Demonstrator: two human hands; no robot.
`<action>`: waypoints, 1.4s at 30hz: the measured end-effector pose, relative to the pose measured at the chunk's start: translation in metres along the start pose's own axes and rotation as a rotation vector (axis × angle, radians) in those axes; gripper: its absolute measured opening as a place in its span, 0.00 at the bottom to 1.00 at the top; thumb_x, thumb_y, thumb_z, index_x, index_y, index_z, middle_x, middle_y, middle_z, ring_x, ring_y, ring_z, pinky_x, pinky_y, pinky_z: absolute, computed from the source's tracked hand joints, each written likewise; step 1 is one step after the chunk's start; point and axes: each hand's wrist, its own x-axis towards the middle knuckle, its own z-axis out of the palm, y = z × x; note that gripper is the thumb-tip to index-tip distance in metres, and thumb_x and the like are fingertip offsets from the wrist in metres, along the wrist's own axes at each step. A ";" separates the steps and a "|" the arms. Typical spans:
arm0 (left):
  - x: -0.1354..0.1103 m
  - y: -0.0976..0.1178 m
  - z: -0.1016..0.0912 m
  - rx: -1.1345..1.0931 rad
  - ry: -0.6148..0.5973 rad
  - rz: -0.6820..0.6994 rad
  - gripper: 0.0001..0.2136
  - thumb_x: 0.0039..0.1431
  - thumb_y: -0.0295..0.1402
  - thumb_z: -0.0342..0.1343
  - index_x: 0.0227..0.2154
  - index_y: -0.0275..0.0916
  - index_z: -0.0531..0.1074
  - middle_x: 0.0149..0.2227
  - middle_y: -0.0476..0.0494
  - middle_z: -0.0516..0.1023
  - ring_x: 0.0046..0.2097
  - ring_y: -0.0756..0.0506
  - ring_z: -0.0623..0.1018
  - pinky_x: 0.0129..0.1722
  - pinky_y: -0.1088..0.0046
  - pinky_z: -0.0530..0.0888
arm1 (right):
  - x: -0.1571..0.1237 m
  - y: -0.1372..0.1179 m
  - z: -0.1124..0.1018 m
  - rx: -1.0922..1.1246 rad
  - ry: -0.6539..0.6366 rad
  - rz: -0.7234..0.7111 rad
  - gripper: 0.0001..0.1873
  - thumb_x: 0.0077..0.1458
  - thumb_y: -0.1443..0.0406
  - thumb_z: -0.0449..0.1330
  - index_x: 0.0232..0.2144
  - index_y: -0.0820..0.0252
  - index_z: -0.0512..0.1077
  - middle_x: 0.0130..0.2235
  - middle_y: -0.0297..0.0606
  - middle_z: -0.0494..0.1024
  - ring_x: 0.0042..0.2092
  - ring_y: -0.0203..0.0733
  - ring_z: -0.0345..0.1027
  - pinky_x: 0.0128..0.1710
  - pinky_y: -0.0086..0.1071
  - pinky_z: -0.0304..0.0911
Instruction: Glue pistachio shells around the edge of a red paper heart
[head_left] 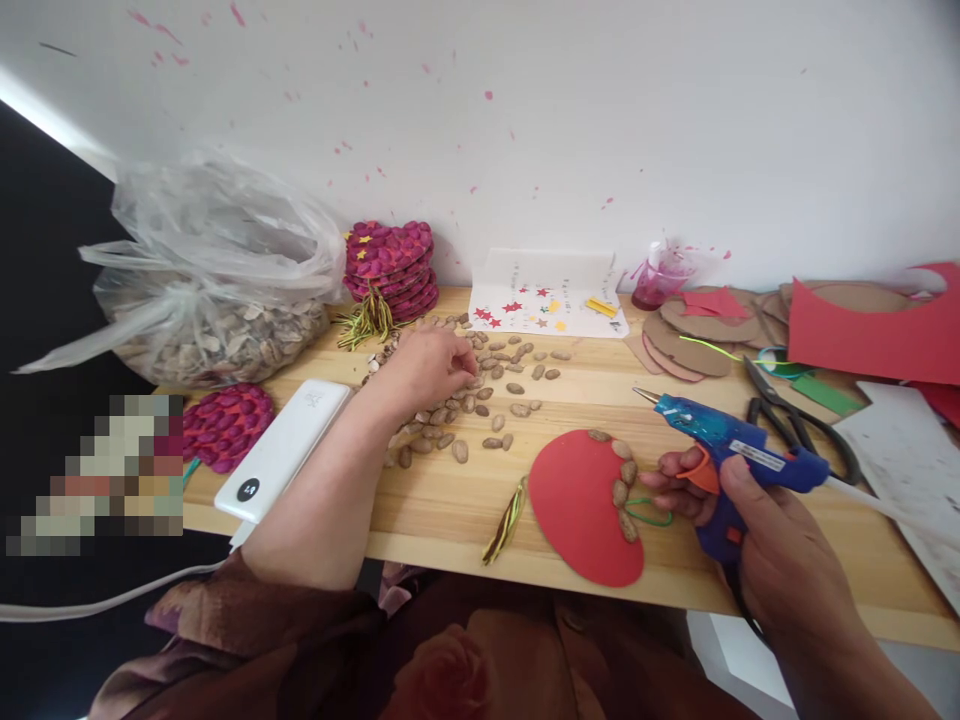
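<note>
Right hand [772, 540]: grip closed round the handle of the blue glue gun [739, 450], fingers at its orange trigger; the metal nozzle pointed left; a white glue stick [874, 498] ran out behind.
Left hand [431, 365]: reached in among the loose peanut shells [460, 451], fingertips drawn together; could not tell whether the grip had a shell in it.
Red cutout [574, 510]: lay flat on the table [435, 510] between the two arms, near the front edge; several shells sat along its upper right rim; looked like light, fairly stiff card, apt to slide if nudged; bare left rim judged the best hold.
Shells: light, rough and brittle by the look of them; a soft pinch at the sides seemed right, as a hard squeeze might crack them.
Glue gun: rigid, probably light to middling in weight; the handle was the place to hold, the nozzle likely hot.
Tassel [505, 522] and green cord [660, 517]: soft, loose; one just left of the cutout, one by its right rim, easy to snag.
Edges and room: table front close below the cutout; open wood ran between scatter and cutout; black-handled cutters [765, 385] and cardboard discs [682, 350] crowded the right; power bank [283, 450] lay beside the left forearm.
</note>
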 end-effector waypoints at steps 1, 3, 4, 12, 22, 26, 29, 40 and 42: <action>0.000 0.001 0.000 0.002 -0.008 0.005 0.04 0.55 0.30 0.62 0.32 0.40 0.82 0.37 0.43 0.84 0.45 0.39 0.78 0.50 0.61 0.71 | 0.000 0.000 0.000 0.002 0.000 -0.002 0.20 0.49 0.47 0.70 0.33 0.57 0.80 0.41 0.42 0.81 0.41 0.51 0.81 0.37 0.35 0.81; 0.000 0.002 0.002 0.010 -0.018 0.010 0.04 0.54 0.30 0.62 0.32 0.40 0.82 0.36 0.43 0.84 0.45 0.38 0.78 0.51 0.61 0.70 | 0.000 0.000 0.000 0.005 -0.001 -0.001 0.20 0.50 0.48 0.70 0.33 0.57 0.80 0.41 0.42 0.81 0.41 0.51 0.81 0.37 0.35 0.81; 0.001 0.003 0.003 0.014 -0.019 0.011 0.05 0.54 0.30 0.62 0.32 0.40 0.82 0.36 0.43 0.84 0.45 0.38 0.78 0.50 0.61 0.70 | 0.000 0.000 0.000 0.004 -0.002 -0.002 0.19 0.50 0.48 0.70 0.33 0.57 0.80 0.41 0.42 0.81 0.41 0.51 0.81 0.36 0.34 0.81; 0.003 0.002 0.010 0.030 -0.001 0.037 0.05 0.54 0.29 0.61 0.31 0.41 0.82 0.34 0.44 0.83 0.42 0.39 0.78 0.47 0.61 0.70 | -0.001 -0.002 0.002 0.001 -0.011 -0.009 0.18 0.52 0.49 0.70 0.32 0.58 0.81 0.40 0.42 0.81 0.41 0.51 0.81 0.36 0.33 0.81; 0.004 0.002 0.011 0.022 0.043 0.029 0.06 0.57 0.31 0.59 0.33 0.39 0.82 0.36 0.40 0.83 0.43 0.38 0.78 0.49 0.59 0.71 | -0.003 -0.004 0.002 0.019 -0.036 -0.024 0.16 0.53 0.50 0.69 0.32 0.57 0.80 0.39 0.41 0.81 0.39 0.50 0.81 0.38 0.36 0.81; 0.004 0.002 0.014 0.016 0.009 0.054 0.06 0.58 0.31 0.60 0.34 0.40 0.82 0.38 0.42 0.84 0.46 0.38 0.78 0.52 0.59 0.70 | -0.003 -0.003 0.002 0.016 -0.028 -0.016 0.16 0.54 0.51 0.69 0.33 0.57 0.80 0.39 0.41 0.81 0.39 0.49 0.81 0.38 0.35 0.80; 0.004 0.003 0.013 -0.008 0.012 0.056 0.10 0.58 0.30 0.59 0.41 0.42 0.82 0.38 0.43 0.84 0.45 0.39 0.78 0.51 0.61 0.71 | -0.003 -0.003 0.002 0.012 -0.028 -0.008 0.17 0.53 0.50 0.69 0.33 0.57 0.80 0.40 0.41 0.81 0.39 0.50 0.81 0.37 0.35 0.81; 0.005 0.002 0.013 -0.023 0.029 0.049 0.09 0.59 0.29 0.57 0.36 0.39 0.83 0.40 0.40 0.83 0.47 0.38 0.78 0.53 0.60 0.71 | -0.003 -0.006 0.004 0.008 0.001 -0.008 0.19 0.49 0.48 0.71 0.31 0.57 0.81 0.39 0.42 0.81 0.40 0.51 0.81 0.37 0.36 0.81; 0.005 0.002 0.014 -0.009 0.016 0.046 0.11 0.59 0.29 0.57 0.41 0.39 0.83 0.41 0.39 0.83 0.47 0.37 0.78 0.53 0.59 0.71 | -0.003 -0.005 0.004 0.011 0.003 -0.003 0.19 0.49 0.48 0.71 0.31 0.57 0.81 0.37 0.41 0.81 0.39 0.50 0.81 0.36 0.34 0.81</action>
